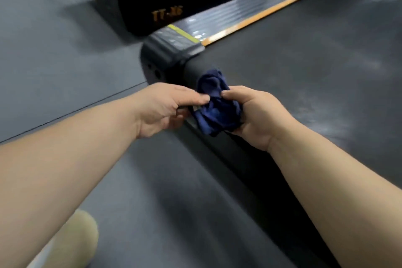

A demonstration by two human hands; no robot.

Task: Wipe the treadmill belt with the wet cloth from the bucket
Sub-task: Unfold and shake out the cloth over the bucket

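- Both hands are on the dark blue cloth (215,104) — it's bunched into a wad and held just over the rear edge of the treadmill belt (304,54), near the left rear corner cap (169,50).
- Right hand (254,113) cups the wad from below with fingers curled round it; left hand (167,109) pinches a fold of it between thumb and fingers.
- Looks to me like the prep step — sorting out or wringing the cloth, wiping not started yet.
- Next move probably needs the cloth spread flatter, then pressed onto the belt and dragged across.
- No bucket in view, so can't say where it is.
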